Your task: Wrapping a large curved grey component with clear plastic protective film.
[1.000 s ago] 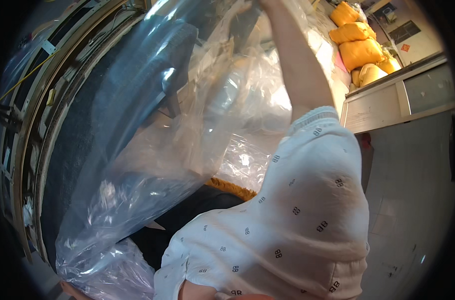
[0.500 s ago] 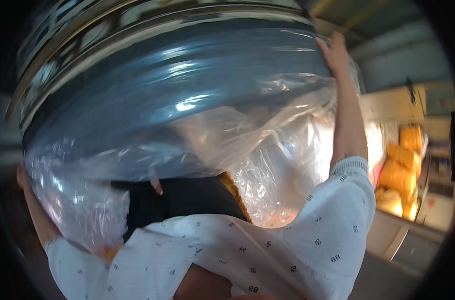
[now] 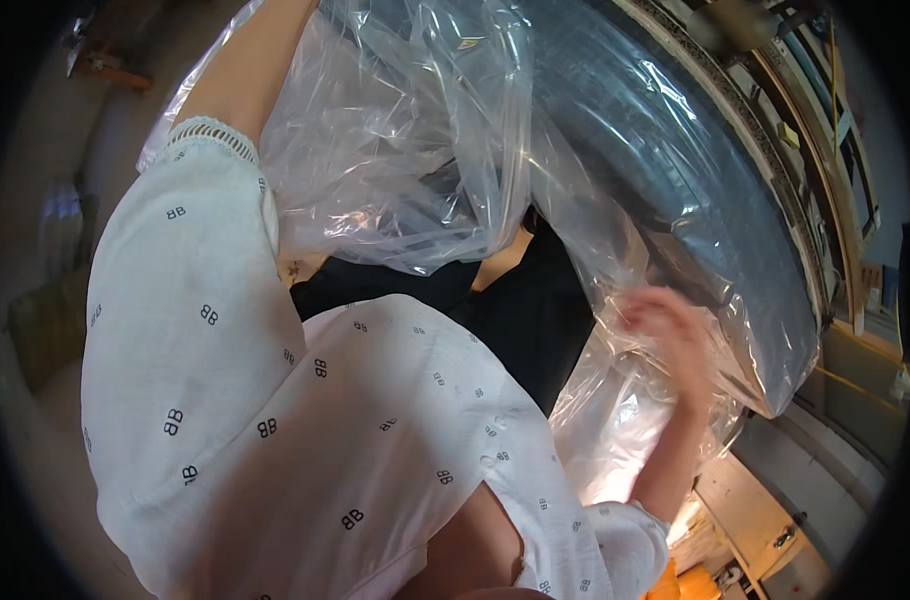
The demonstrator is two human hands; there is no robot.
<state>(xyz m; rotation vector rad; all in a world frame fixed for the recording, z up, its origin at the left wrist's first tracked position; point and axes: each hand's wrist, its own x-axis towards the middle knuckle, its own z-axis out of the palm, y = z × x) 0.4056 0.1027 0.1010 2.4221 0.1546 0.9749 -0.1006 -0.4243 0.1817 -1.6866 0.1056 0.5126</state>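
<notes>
A large sheet of clear plastic film (image 3: 375, 130) hangs in loose folds before me. It covers a long, dark blue-grey bulky thing (image 3: 665, 130) that curves down the right side; its kind I cannot make out. My left arm reaches up past the top edge, along the left border of the film, and the hand itself is out of sight. My right hand (image 3: 665, 320) is beside the loose film hanging at the lower right. Motion smears its fingers, so whether they grip the film does not show.
A wooden-edged frame or rack (image 3: 810, 150) runs along the far right, behind the wrapped thing. Lower right is a tan board (image 3: 750, 520), with orange bundles (image 3: 700, 582) by it. A dark greenish thing (image 3: 50, 330) stands on the left.
My view has turned, so the wrapped thing now lies to the right. My right hand has left its far top edge and come down close to me. My left arm now reaches upward.
</notes>
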